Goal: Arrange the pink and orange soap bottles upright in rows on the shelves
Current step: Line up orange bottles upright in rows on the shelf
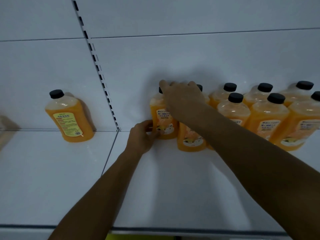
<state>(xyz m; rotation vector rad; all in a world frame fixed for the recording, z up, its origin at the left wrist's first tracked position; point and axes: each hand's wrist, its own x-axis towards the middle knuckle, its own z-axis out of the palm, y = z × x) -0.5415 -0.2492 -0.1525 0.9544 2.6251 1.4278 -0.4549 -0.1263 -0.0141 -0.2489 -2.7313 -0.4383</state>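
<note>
Several orange soap bottles with black caps stand upright in two rows on the white shelf [173, 187], right of centre. My right hand [181, 97] grips the top of the leftmost back-row bottle [161, 122], covering most of its cap. My left hand [143, 135] holds the base of that same bottle from the left. A front-row bottle [190, 139] stands just right of it, partly hidden by my right forearm. One more orange bottle [69, 118] stands alone on the left shelf section, its yellow back label facing me. No pink bottles are in view.
A slotted upright [97, 66] divides the white back wall between the two shelf sections. A blurred brown object [5, 129] sits at the far left edge. Something yellow-green [138, 237] shows below the shelf's front edge.
</note>
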